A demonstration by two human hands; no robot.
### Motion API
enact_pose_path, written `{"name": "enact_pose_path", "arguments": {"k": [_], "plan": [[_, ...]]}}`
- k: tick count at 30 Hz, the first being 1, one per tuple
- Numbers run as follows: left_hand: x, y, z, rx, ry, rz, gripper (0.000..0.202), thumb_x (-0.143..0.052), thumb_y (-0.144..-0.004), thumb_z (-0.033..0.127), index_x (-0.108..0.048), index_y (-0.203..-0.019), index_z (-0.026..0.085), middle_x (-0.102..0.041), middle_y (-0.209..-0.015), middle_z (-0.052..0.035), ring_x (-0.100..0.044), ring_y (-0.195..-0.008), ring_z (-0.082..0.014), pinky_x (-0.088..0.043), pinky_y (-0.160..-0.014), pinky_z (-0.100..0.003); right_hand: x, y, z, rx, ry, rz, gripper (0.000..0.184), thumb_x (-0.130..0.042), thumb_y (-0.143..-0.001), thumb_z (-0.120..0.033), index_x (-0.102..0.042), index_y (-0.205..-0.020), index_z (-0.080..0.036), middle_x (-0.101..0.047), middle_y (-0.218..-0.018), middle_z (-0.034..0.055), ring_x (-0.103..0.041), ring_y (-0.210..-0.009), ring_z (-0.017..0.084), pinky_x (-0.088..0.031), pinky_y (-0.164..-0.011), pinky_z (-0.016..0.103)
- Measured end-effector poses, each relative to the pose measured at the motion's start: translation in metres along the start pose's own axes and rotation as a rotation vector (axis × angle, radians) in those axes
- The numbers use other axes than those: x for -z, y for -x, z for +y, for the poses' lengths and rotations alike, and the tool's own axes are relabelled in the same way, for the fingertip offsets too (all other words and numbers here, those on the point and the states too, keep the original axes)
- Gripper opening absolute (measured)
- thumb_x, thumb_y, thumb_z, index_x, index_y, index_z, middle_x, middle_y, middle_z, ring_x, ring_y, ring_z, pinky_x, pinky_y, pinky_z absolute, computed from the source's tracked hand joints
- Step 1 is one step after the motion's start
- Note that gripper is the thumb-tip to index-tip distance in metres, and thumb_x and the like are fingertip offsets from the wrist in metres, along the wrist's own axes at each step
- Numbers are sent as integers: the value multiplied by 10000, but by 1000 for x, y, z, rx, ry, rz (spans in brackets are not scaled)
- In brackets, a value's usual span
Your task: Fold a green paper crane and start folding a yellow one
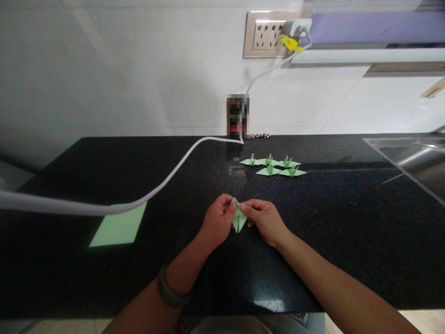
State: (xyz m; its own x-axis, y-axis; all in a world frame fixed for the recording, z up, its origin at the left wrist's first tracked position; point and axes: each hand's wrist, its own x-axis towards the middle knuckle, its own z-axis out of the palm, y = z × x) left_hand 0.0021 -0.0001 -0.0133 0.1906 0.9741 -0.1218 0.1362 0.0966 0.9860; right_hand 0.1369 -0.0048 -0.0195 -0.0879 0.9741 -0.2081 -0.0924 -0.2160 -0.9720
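Far left: green sheet (120, 232) flat on black counter (194, 181), white cord (69, 205) crossing view over its top edge. Middle: left hand (217, 220), bangle (164, 287) on wrist, pinching small folded green paper (238, 221). Folded paper sits between both hands, above counter. Right hand (267, 220) pinches its other side. Beyond: five paper birds (270, 171), two rows. Far right: shiny sink (419, 157).

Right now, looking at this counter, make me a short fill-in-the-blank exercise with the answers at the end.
The left hand and right hand hold a folded paper coloured light ____.
Beyond the hands, the paper cranes on the counter number ____.
The bangle is worn on the ____ arm.
The sink shows at the picture's ____ edge.

Missing words: green; five; left; right.
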Motion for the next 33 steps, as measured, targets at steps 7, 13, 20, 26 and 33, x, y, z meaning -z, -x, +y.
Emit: {"name": "enact_pose_path", "arguments": {"k": [7, 13, 20, 26, 33], "plan": [[1, 0, 0, -23, -18, -16, 205, -443, -774, 388, -473, -778, 185, -466, -562, 40, -447, -472, -83, -352, -431, -184, 0, 0, 1, -5, -15, -3, 279, -637, -633, -403, -644, -681, -128, -566, -558, 15, -450, -461, 77, -330, -388, 193], [1, 0, -2, -35, -1, -31, 197, -427, -785, 380, -467, -769, 188, -451, -572, 43, -423, -468, -75, -344, -441, -185, 2, -1, 0, -18, -28, -26, 227, -653, -625, -364, -640, -641, -138, -569, -538, 4, -468, -458, 79, -328, -394, 195], [1, 0, -6, -14, 8, -48, 200, -409, -792, 387, -468, -793, 196, -487, -589, 32, -462, -484, -89, -344, -435, -188, 2, -1, -2, -11, -3, -15, 254, -657, -609, -389, -625, -611, -137, -555, -533, 1, -469, -461, 84, -337, -399, 203], [2, 0, -4, -17, -45, -26, 196, -434, -775, 380, -497, -798, 196, -494, -583, 32, -467, -495, -94, -353, -448, -193, 3, -1, 0, 25, 21, -10, 239, -649, -625, -372, -616, -615, -135, -523, -572, -2, -440, -481, 74, -348, -416, 199], [10, -3, 1, -144, -236, 13, 210, -456, -764, 334, -579, -786, 166, -574, -680, -8, -506, -610, -117, -381, -555, -220, 4, -1, 0, 15, 42, -24, 230, -650, -617, -362, -596, -591, -140, -512, -552, -11, -421, -472, 72, -344, -428, 207]]}}
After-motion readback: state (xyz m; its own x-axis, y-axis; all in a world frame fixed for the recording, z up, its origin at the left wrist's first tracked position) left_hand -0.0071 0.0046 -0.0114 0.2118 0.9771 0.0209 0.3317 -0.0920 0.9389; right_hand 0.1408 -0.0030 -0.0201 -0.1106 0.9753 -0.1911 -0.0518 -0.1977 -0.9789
